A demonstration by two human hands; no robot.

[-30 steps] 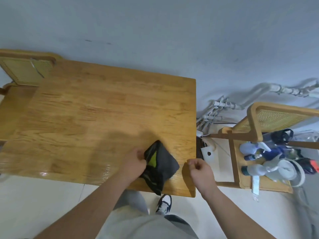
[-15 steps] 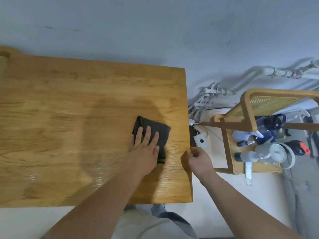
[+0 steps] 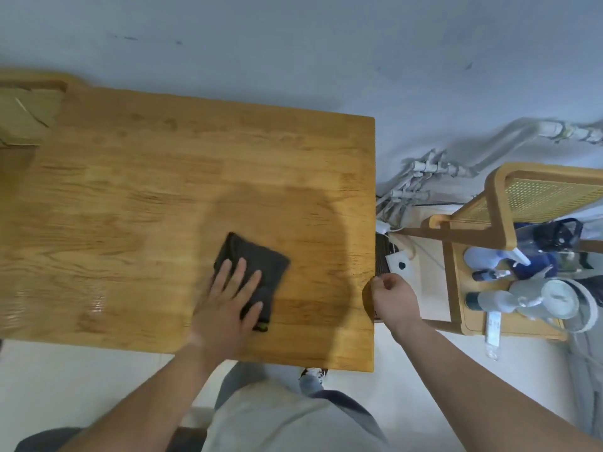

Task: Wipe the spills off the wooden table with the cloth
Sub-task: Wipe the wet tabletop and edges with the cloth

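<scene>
A folded dark grey cloth [image 3: 261, 259] lies flat on the wooden table [image 3: 146, 190], right of its middle and near the front. My left hand [image 3: 228, 305] presses down on the cloth with fingers spread. My right hand [image 3: 393, 296] is curled into a loose fist at the table's right edge, with nothing visible in it. A wet, shiny patch [image 3: 94, 303] glints on the wood near the front left.
A wooden chair [image 3: 509, 203] with a cane back stands to the right, its seat holding spray bottles [image 3: 489, 259] and other items. Another chair back [image 3: 23, 115] shows at the far left. White pipes [image 3: 421, 177] run along the wall. My shoe [image 3: 311, 378] shows below the table's front edge.
My left hand went from gripping the bunched cloth at the front edge to pressing it flat farther in on the table, then slid it slightly left. My right hand stayed by the right edge.
</scene>
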